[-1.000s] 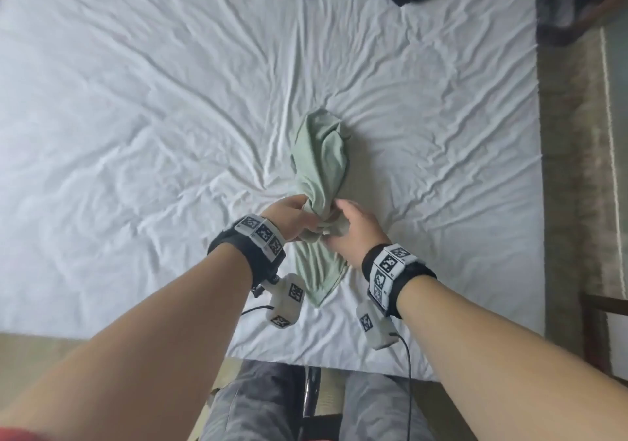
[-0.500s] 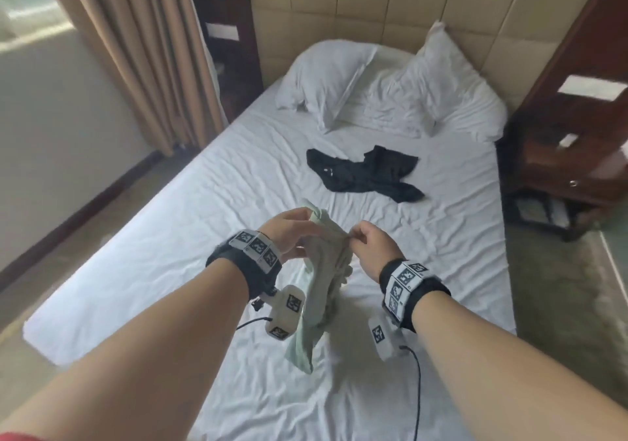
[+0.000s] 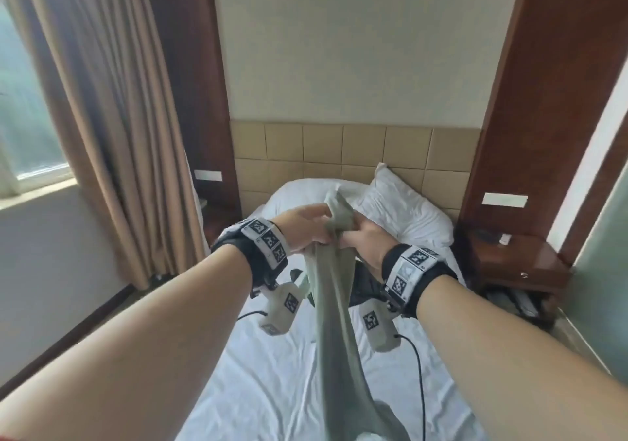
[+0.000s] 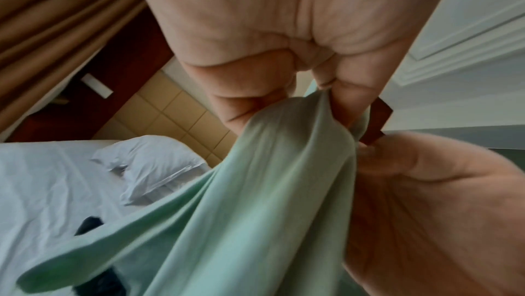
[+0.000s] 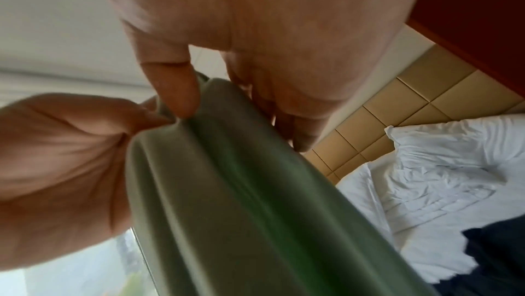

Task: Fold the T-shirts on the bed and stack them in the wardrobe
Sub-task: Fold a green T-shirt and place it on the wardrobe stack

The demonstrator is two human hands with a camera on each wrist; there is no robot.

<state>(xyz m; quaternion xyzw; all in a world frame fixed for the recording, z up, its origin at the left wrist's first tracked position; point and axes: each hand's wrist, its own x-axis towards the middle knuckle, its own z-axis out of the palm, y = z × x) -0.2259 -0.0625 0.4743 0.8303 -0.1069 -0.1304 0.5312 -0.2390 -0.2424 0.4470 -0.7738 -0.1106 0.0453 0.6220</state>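
Note:
A pale green T-shirt (image 3: 334, 321) hangs bunched from both hands above the white bed (image 3: 272, 389). My left hand (image 3: 307, 228) grips its top edge from the left, and my right hand (image 3: 362, 240) pinches the same bunch from the right, the two almost touching. In the left wrist view the green T-shirt (image 4: 255, 199) runs down from curled fingers (image 4: 241, 107). The right wrist view shows the thumb (image 5: 173, 89) pressed on the green T-shirt (image 5: 227, 188). A black T-shirt (image 3: 365, 287) lies crumpled on the bed behind the hands, mostly hidden.
White pillows (image 3: 401, 209) lie against the tan padded headboard (image 3: 339, 148). A dark wooden nightstand (image 3: 516, 264) stands right of the bed. Brown curtains (image 3: 112, 117) and a window (image 3: 23, 107) are at the left. No wardrobe is in view.
Both hands have lifted the green T-shirt off the bed, up to chest height, so it now hangs down. My head has tilted up from the mattress to the headboard wall.

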